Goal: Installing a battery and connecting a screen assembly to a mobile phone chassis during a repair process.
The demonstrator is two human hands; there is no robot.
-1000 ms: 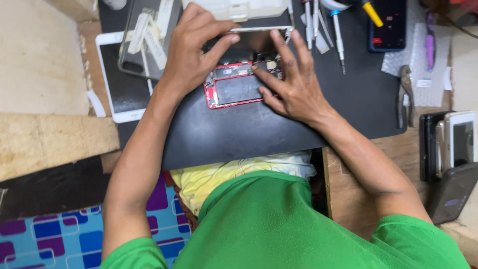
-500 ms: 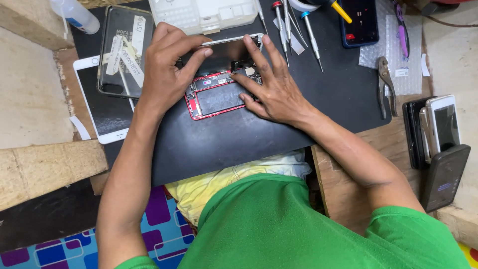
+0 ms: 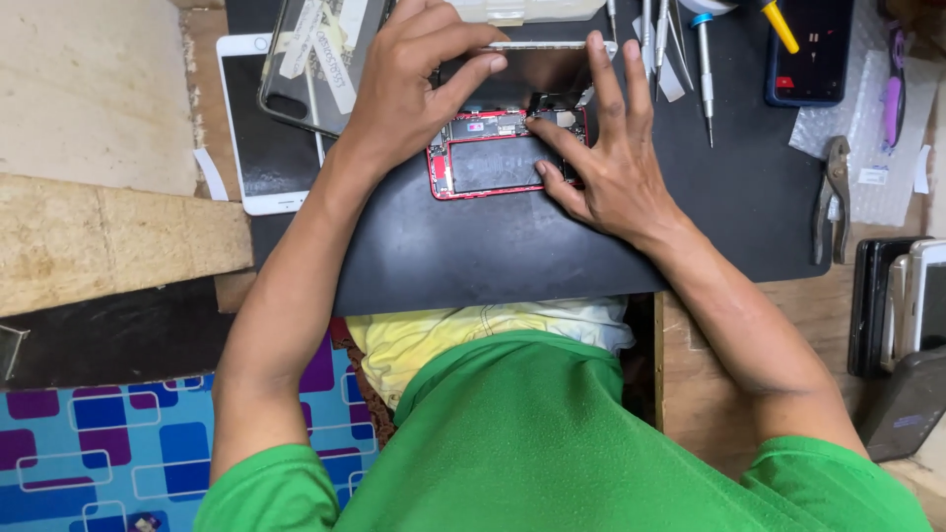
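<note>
- Head view: I see the opened red phone (image 3: 498, 158) lying on the black mat (image 3: 512, 246), toward the far middle of the bench, its insides facing up.
- My left hand (image 3: 409, 84) lies over the phone's far left corner; its fingers curl around the lifted screen panel (image 3: 532, 69), with the thumb pressing the panel's near face, so it grips that panel.
- My right hand (image 3: 611, 163) rests on the right end of the phone, fingers spread; the index fingertip touches the parts at the phone's far edge, and the thumb lies along its near right side. It pinches nothing.
- To the far left lie a white phone (image 3: 258, 138) and a clear case (image 3: 315, 59) with taped strips.
- To the far right I see screwdrivers (image 3: 705, 69), a dark phone (image 3: 810, 49) and pliers (image 3: 836, 197).
- A stack of phones (image 3: 907, 305) sits at the right edge.
</note>
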